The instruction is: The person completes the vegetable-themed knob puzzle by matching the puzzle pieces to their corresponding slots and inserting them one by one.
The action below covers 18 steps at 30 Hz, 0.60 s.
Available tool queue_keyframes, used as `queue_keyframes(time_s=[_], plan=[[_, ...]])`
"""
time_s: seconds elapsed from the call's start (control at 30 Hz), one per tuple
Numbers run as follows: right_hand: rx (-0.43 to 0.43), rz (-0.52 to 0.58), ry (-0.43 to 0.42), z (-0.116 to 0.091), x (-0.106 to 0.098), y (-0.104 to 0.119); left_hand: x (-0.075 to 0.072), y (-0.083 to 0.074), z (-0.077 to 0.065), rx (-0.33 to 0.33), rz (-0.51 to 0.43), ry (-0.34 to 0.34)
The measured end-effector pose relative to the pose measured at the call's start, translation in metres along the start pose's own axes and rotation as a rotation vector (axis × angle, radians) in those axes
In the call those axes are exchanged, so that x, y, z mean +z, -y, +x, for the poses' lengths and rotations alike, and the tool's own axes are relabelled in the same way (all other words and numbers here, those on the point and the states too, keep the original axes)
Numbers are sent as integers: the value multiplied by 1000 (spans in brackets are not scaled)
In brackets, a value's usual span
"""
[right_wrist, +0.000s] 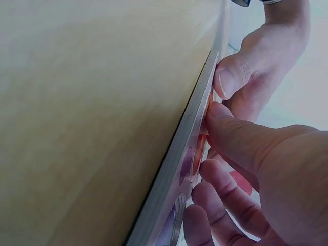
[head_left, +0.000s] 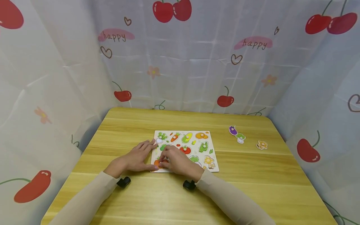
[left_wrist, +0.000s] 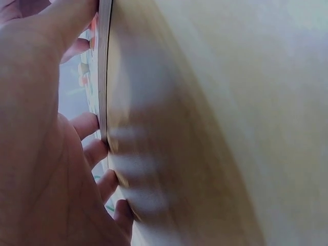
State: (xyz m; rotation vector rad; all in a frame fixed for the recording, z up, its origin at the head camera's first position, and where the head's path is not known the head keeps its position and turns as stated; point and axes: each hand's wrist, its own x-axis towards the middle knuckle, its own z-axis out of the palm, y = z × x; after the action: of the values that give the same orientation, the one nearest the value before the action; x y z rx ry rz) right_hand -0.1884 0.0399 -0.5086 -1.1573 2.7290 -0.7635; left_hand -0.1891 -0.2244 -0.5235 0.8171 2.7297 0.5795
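A white vegetable puzzle board (head_left: pixel 197 156) lies on the table with knobbed pieces in it, among them a carrot piece (head_left: pixel 175 137), a corn piece (head_left: pixel 187 137) and a tomato piece (head_left: pixel 185 150). My left hand (head_left: pixel 137 157) rests along the board's left edge, fingers spread and thumb at the near left corner. Over the lower left of the board, my right hand (head_left: pixel 177 161) pinches an orange puzzle piece (head_left: pixel 157 163) with thumb and fingers, partly covering it. In the right wrist view, the right thumb (right_wrist: pixel 233 136) stands close beside the left thumb (right_wrist: pixel 230 77).
To the right of the board lie a loose eggplant piece (head_left: pixel 232 130), a green-and-white leafy vegetable piece (head_left: pixel 240 138) and a mushroom piece (head_left: pixel 262 145). The wooden table (head_left: pixel 253 178) is enclosed by a cherry-print curtain (head_left: pixel 182 81) at the back and sides.
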Motion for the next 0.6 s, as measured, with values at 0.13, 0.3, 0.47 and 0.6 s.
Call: queue_keyframes(time_s=[0.13, 0.3, 0.47, 0.6], plan=[[-4, 16, -1, 0, 0, -1, -1, -1, 0, -2, 0, 5], [-10, 44, 10, -2, 0, -3, -1, -2, -1, -8, -5, 15], [-11, 74, 14, -5, -1, -7, -1, -3, 0, -7, 4, 16], [-28, 73, 2, -7, -3, -11, -2, -3, 1, -3, 5, 9]])
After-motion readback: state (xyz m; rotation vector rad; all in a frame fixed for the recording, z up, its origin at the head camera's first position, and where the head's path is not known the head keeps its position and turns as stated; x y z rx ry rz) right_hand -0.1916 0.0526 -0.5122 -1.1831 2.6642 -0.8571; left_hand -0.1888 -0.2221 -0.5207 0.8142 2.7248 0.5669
